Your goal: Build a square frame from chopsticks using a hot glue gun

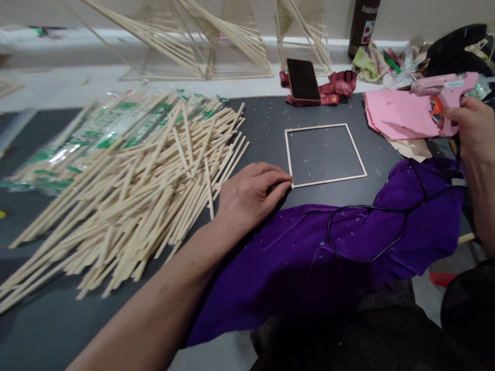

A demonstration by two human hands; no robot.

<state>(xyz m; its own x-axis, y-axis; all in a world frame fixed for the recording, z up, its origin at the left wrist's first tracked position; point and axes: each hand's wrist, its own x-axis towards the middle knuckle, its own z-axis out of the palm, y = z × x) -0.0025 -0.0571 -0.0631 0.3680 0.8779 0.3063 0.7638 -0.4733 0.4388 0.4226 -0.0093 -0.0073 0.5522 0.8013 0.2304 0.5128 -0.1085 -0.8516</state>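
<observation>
A square frame of thin wooden sticks (350,178) lies flat on the dark table (263,123). My left hand (247,196) rests on the table with its fingers together, the fingertips pressing the frame's near left corner. My right hand (472,129) is at the right edge, wrapped round the grip of a pink glue gun (444,90) held above the table, nozzle pointing left. The gun's black cord (367,226) loops across a purple cloth (309,257) in front of me.
A big pile of loose wooden sticks (127,190) and green-printed plastic wrappers (77,144) fills the left. A phone (302,80) lies on a red lanyard behind the frame. Pink paper (394,113), stick structures (201,41), a dark bottle (363,23) and clutter are at the back.
</observation>
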